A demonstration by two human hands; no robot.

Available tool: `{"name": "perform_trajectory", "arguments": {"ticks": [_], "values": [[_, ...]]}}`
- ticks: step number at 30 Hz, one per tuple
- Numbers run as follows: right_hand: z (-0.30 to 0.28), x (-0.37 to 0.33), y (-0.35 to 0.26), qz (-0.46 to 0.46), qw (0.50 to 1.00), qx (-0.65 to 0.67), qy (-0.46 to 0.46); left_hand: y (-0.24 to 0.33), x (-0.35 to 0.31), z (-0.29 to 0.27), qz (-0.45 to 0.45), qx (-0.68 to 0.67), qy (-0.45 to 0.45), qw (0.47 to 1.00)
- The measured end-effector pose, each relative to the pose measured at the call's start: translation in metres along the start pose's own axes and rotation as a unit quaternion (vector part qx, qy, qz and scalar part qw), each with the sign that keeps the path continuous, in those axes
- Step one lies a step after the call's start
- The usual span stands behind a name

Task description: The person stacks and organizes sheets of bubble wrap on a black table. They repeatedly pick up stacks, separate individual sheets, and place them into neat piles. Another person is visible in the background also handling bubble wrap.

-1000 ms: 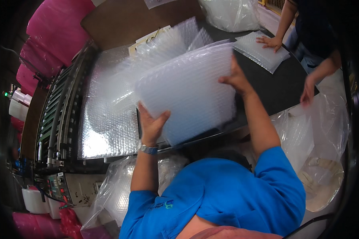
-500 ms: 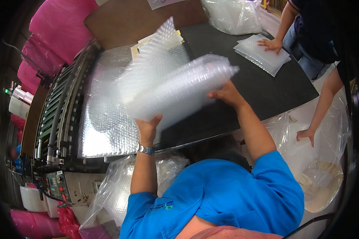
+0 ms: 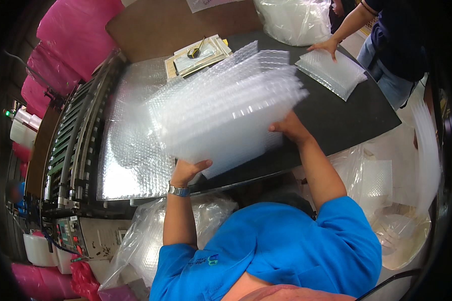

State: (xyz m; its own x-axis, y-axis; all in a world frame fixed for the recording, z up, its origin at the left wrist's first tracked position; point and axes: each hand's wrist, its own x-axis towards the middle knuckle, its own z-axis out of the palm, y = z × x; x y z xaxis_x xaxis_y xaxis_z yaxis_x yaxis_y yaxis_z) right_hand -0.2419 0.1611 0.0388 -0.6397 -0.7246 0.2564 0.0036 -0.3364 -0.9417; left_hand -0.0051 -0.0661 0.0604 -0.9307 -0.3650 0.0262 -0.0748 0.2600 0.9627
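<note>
A stack of clear bubble wrap sheets [image 3: 226, 120], blurred and fanned out along its far edge, is held above the black tabletop. My left hand [image 3: 188, 172], with a watch on the wrist, grips its near left corner, thumb on top. At the right edge, my right hand [image 3: 290, 128] clasps the stack with the thumb showing and the other fingers hidden. Under and left of the stack lies a wide bubble wrap sheet [image 3: 130, 150], flat next to the machine.
A roller machine [image 3: 70, 145] stands at the left, with pink rolls [image 3: 60, 55] behind. Papers [image 3: 198, 55] bear a small yellow-black tool [image 3: 193, 52]. At the far right, a co-worker's hand [image 3: 326, 47] touches another bubble wrap stack [image 3: 331, 75]. A filled clear bag [image 3: 294, 22] sits behind.
The held stack has spread into a fan and swung lower, uncovering the papers and tool. My left hand moved slightly right and nearer. The co-worker's hand slid to their stack's far edge.
</note>
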Motion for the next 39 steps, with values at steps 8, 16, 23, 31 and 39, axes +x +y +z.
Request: {"name": "perform_trajectory", "arguments": {"ticks": [8,16,23,31,39], "values": [[0.001,-0.005,-0.004,-0.015,0.998,-0.03,-0.049,-0.008,0.004,0.014,0.063,0.026,0.106,0.992],[0.017,0.016,0.022,-0.084,0.991,-0.075,0.079,0.01,0.007,0.019,0.162,-0.041,0.215,0.962],[0.015,-0.003,0.043,-0.046,0.855,-0.512,-0.072,0.037,0.012,-0.028,0.27,0.22,0.444,0.826],[0.022,-0.007,0.039,-0.082,0.837,-0.536,-0.078,0.024,0.005,-0.054,0.273,0.341,0.506,0.744],[0.024,-0.007,0.035,-0.08,0.842,-0.527,-0.078,0.02,0.004,-0.06,0.268,0.329,0.513,0.746]]}}
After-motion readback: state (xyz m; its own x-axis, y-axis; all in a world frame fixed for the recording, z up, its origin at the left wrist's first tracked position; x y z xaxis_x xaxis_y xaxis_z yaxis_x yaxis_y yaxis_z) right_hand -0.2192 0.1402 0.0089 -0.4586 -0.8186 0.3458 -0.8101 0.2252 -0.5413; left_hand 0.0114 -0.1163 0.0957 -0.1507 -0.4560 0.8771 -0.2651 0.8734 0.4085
